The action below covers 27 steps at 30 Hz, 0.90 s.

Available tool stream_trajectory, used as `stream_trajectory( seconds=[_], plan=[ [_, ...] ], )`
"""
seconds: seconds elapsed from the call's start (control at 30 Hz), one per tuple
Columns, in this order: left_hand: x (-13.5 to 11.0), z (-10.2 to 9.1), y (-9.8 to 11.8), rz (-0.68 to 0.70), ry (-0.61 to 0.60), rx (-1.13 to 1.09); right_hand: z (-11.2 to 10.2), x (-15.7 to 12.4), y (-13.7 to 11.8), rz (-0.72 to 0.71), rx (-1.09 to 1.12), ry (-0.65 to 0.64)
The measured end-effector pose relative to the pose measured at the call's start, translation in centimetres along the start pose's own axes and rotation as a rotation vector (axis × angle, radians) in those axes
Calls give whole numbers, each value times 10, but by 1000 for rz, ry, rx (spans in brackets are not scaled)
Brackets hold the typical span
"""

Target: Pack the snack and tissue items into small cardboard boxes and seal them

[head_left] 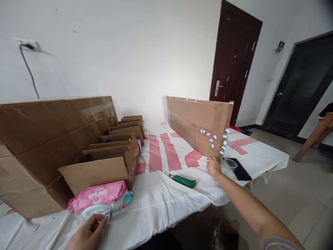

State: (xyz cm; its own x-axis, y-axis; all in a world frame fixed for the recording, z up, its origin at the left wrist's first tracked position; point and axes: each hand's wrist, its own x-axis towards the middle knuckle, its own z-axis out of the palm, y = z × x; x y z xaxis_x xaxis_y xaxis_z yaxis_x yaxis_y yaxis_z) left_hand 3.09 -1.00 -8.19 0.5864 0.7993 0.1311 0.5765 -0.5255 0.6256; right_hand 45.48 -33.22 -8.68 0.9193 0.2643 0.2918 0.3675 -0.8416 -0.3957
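My left hand (88, 232) is at the front edge of the table, its fingers curled and thumb and forefinger close together; whatever is between them is hidden. Just beyond it lies a pink pack of wipes (100, 197) with a white lid. My right hand (214, 166) is pinched low beside the near end of an upright cardboard panel (189, 116). A tiny white bit shows at its fingertips, too small to name. Small white stickers (211, 140) dot the panel's near end. A green utility knife (182, 180) rests on the cloth between my hands.
Cardboard boxes (104, 173) stand in a row at left, beside a tall cardboard wall (57, 128). Right of my right hand are a clear plastic cup (230, 164) and a black phone (240, 170). Pink tape strips (169, 152) mark the white tablecloth (153, 194).
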Motion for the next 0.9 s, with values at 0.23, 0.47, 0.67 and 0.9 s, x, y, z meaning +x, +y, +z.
stream_trajectory(
  seconds=[0.23,0.47,0.67,0.9],
  plan=[
    [0,1,2,22,47,-65,2,21,5,107,-119,-105],
    [3,3,-3,31,68,-76,1,22,11,75,-78,-126],
    [7,7,-10,1,44,-71,5,28,11,38,37,-94],
    [6,8,-14,-6,52,-85,0,26,14,-7,6,-91]
  ],
)
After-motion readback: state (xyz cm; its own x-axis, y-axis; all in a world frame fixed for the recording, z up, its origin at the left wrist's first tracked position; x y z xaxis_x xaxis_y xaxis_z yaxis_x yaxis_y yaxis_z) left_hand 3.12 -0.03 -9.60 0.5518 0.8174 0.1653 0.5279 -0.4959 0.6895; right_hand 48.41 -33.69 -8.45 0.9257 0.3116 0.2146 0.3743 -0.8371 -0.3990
